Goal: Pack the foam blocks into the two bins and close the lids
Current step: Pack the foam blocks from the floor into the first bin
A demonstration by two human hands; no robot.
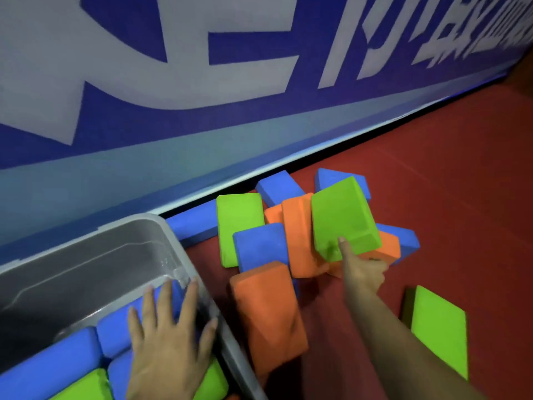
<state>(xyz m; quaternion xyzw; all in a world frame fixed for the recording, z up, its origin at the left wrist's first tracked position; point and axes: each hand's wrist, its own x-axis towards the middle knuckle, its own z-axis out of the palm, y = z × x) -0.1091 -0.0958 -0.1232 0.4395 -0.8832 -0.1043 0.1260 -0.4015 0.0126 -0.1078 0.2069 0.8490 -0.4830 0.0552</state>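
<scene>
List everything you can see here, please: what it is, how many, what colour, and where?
Clear plastic bin: one, grey-tinted, lower left, partly filled.
Foam blocks in the bin: several, blue and green, near end.
Foam blocks in the floor pile: about ten, blue, green and orange, centre.
Lone green foam block: one, floor at right.
Red floor: right side.
Blue and white banner wall: behind everything.
Left hand: flat on the blue blocks in the bin.
Right hand: grips a green block atop the pile.
</scene>
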